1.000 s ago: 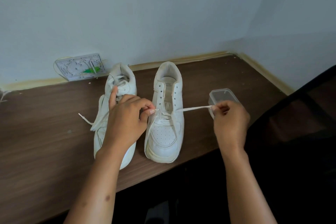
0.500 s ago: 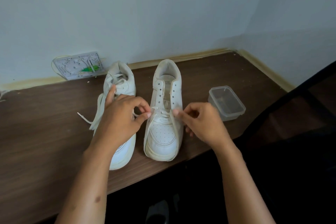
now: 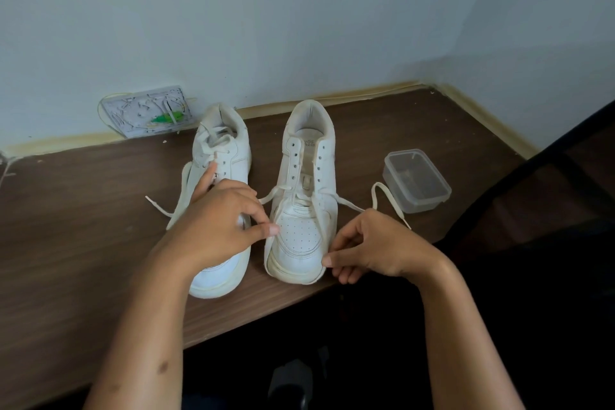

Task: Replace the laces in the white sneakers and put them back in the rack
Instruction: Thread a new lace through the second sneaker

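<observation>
Left hand (image 3: 219, 226): fingers curled, thumb tip touching the left side of the right sneaker's toe; whether it pinches the lace cannot be told; index finger stretched onto the left sneaker
Right hand (image 3: 369, 248): fingers curled against the right edge of the right sneaker's toe, gripping its sole rim
Right sneaker (image 3: 304, 196): landmark; white, on the tabletop, toe toward the person, heel toward the wall; laced only through its lowest eyelets, upper eyelets bare
Lace (image 3: 376, 200): white, flat; one end trails right of the right sneaker and loops on the tabletop toward the clear box, the other leaves its left side toward the left hand
Left sneaker (image 3: 221, 156): white, just left of the right sneaker, parallel to it, laced, partly under the left hand; loose lace ends lie to its left
Clear box (image 3: 416, 180): lidless plastic container, right of the right sneaker, near but apart
Tabletop (image 3: 66, 226): dark brown wood grain, under both sneakers
Wall plate (image 3: 148, 111): pale panel with a green mark, behind and left of the right sneaker, leaning at the wall
</observation>
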Demonstrator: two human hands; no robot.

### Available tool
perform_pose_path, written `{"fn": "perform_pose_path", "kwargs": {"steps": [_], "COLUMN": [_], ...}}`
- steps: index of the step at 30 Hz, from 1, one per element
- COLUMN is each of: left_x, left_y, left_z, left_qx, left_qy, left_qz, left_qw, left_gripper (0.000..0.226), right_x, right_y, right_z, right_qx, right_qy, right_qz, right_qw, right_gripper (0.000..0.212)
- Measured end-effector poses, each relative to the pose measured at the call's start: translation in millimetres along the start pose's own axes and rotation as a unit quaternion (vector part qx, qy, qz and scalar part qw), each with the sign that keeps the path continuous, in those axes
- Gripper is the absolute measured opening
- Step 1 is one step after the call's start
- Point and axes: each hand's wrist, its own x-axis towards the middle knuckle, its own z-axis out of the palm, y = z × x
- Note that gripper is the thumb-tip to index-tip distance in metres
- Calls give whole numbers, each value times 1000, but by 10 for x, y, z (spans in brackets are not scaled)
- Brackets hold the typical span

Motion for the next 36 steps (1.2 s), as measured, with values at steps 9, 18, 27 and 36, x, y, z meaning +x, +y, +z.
{"fn": "perform_pose_path", "kwargs": {"steps": [9,18,27,36], "left_x": [5,34,111,169], "left_y": [78,192,93,147], "left_z": [-14,-71,94,91], "left_qx": [-69,-169,69,41], "left_qy": [-23,72,171,150], "left_qz": [-18,-27,-1,-16], "left_qw": [997,983,983,988], "left_gripper": [34,42,43,29], "right_x": [-10,68,237,278], "right_y": [-58,-144,2,-10], "right_z": [15,97,55,39], "right_qx": [31,60,-28,-55], "right_qy": [-9,58,290,329], "right_qz": [35,-58,-130,-125], "right_qw": [999,995,948,934], "right_gripper": [24,12,21,10]}}
